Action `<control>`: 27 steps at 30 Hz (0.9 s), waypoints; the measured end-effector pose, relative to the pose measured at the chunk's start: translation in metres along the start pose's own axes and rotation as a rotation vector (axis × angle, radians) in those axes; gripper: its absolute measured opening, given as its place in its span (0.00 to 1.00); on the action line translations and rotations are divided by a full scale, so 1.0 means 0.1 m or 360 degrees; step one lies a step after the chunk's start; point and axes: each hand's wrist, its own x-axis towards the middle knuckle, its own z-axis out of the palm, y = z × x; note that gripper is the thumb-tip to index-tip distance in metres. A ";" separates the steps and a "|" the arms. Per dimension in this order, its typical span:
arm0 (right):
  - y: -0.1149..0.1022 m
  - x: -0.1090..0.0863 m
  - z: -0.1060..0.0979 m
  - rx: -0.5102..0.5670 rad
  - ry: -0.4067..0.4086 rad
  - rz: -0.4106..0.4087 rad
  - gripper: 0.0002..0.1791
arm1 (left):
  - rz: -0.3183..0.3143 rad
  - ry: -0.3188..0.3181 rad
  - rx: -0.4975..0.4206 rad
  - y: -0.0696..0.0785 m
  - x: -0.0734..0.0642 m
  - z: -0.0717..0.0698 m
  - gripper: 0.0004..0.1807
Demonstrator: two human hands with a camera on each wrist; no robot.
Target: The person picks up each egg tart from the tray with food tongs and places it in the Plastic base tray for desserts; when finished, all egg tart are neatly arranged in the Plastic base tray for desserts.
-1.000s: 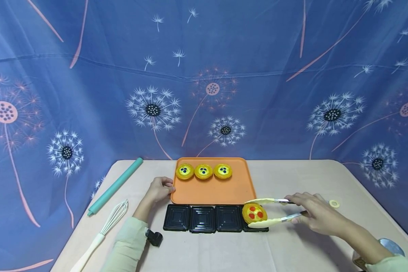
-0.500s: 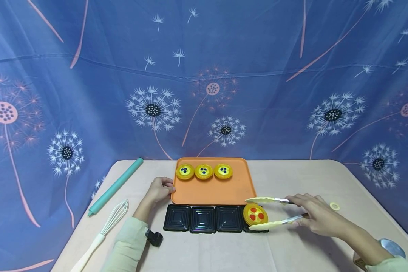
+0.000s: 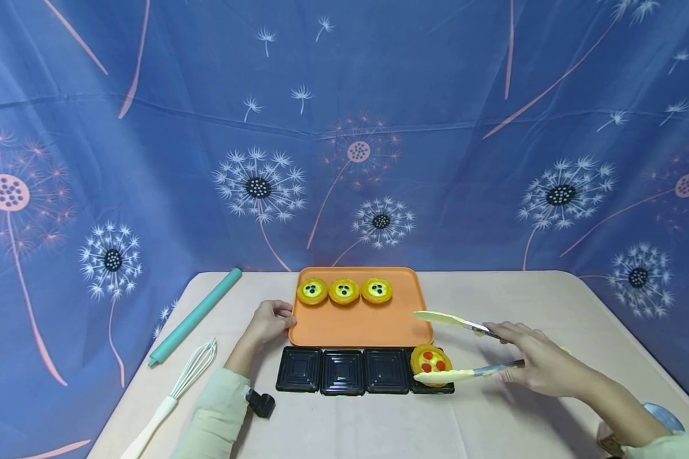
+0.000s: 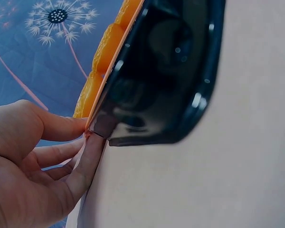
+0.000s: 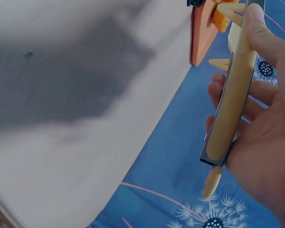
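Gripping the tongs (image 3: 444,376) in your right hand (image 3: 542,363), you have thumb and fingers wrapped round the grips, while the cream ends stand apart. The near end crosses the front rim of the red-topped tart (image 3: 429,358) and hides a strip of it — whether it touches, you cannot tell from here. That tart covers most of the rightmost square in the row of four black square trays (image 3: 342,371). In the left wrist view, the blue-dotted tarts (image 3: 344,291) are cut off at the top and the black plastic is dark and glossy, its details hard to make out. A pale ring (image 3: 566,350) is almost lost behind your right hand, a rounded bluish-grey thing (image 3: 663,415) is half covered by your right forearm, and the whisk (image 3: 172,398) runs out of the frame. The red-topped tart lies to the left of your right hand, between the tong ends and nearer the front one; from your left hand (image 3: 268,320), which pinches the left edge of the orange tray (image 3: 356,328), it lies well off to the right. Any marking on the brown patterned piece (image 3: 608,441) — mostly blocked by your forearm — is too small to read.
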 end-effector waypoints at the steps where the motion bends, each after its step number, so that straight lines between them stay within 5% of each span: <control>1: -0.01 0.01 -0.01 0.0004 0.0002 0.0002 0.47 | 0.0000 -0.0003 -0.0005 0.00 0.00 0.00 0.13; 12: -0.04 0.26 -0.16 0.0033 0.0064 -0.0048 0.45 | -0.0016 -0.0019 -0.0064 -0.02 0.01 0.00 0.13; 27: -0.02 0.88 -0.12 0.0009 -0.0024 -0.0058 0.44 | -0.0032 -0.0022 -0.0094 -0.01 0.02 0.00 0.12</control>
